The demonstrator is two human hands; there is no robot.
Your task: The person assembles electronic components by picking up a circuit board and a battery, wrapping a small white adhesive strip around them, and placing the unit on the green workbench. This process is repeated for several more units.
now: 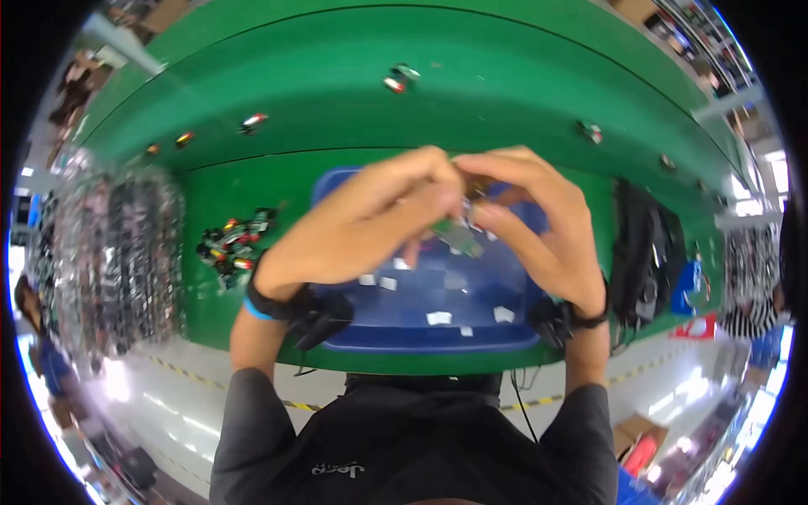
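Note:
Over a blue plastic tray (412,338) my two hands meet, fingertips close together. My left hand (358,223) is closed, with its thumb and fingers pinched near the middle. My right hand (539,219) pinches from the other side, its thumb and forefinger around something small. Between and just below the fingers shows a small grey-green piece (459,240), blurred and partly hidden; its kind cannot be made out. Which fingers grip it is unclear. Several white scraps (438,318) lie in the tray.
Left of the tray is a pile of small black, red and silver pieces (231,248), beside a stack of clear-wrapped packs (118,261). A black bag (644,252) lies to the right. Similar small pieces (400,77) are spaced along the green strip beyond.

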